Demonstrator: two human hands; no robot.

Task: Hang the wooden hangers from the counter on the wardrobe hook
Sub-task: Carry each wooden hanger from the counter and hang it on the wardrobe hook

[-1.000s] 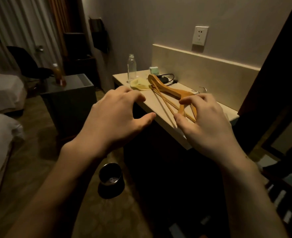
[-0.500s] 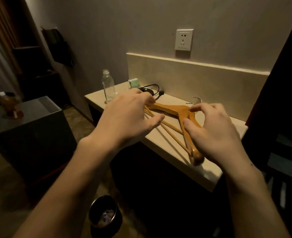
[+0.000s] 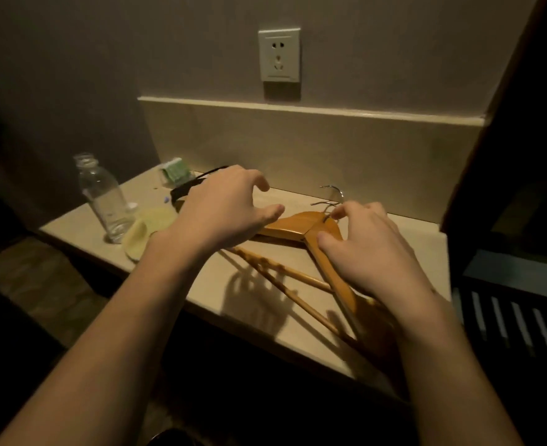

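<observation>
Stacked wooden hangers (image 3: 293, 227) lie flat on the beige counter (image 3: 201, 286), their metal hooks (image 3: 332, 188) pointing at the back wall. My right hand (image 3: 370, 252) lies over the right arm of the top hanger; thumb and forefinger pinch its neck just below the hook. My left hand (image 3: 230, 214) hovers over the left arm of the hangers with fingers spread and loosely curled, holding nothing. The left ends of the hangers are hidden under that hand. No wardrobe hook shows.
An uncapped clear bottle (image 3: 104, 201), a yellow cloth (image 3: 149, 228), a small green box (image 3: 176, 170) and a black cable (image 3: 186, 189) crowd the counter's left end. A wall socket (image 3: 279, 54) sits above. A dark wardrobe panel (image 3: 507, 149) borders the right.
I have come closer to the counter. Both hands moved forward and down over the hangers, and my right thumb and forefinger now close on the top hanger's neck.
</observation>
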